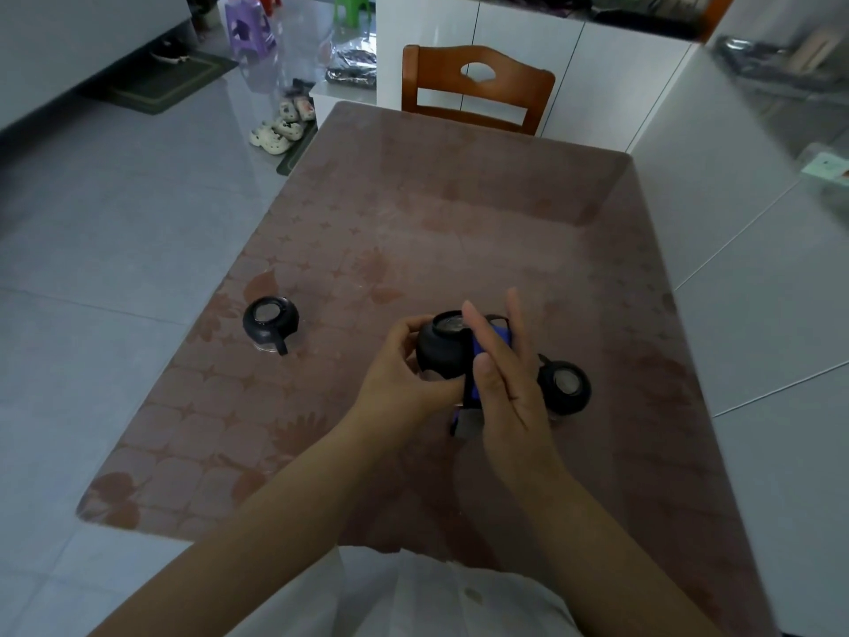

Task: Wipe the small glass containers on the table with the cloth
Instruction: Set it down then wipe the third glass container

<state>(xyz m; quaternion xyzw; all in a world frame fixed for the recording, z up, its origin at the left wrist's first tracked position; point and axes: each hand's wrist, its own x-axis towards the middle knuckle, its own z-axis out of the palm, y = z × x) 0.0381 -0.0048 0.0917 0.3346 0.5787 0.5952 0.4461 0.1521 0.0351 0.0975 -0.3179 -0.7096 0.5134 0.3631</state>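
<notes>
Three small dark round containers with a glassy opening are in view. One container [442,349] is lifted above the table, gripped from the left by my left hand [399,374]. My right hand [503,383] presses a blue cloth [478,360] against that container's right side, fingers stretched out; a fold of the cloth hangs below the palm. A second container [270,321] with a small handle stands on the table to the left. The third container [566,383] rests on the table just right of my right hand, partly hidden by it.
The table [459,213] has a brownish patterned glossy top. A wooden chair [478,87] stands at its far end. White cabinets run along the right side. Shoes [285,124] and plastic stools [248,25] are on the tiled floor at the far left.
</notes>
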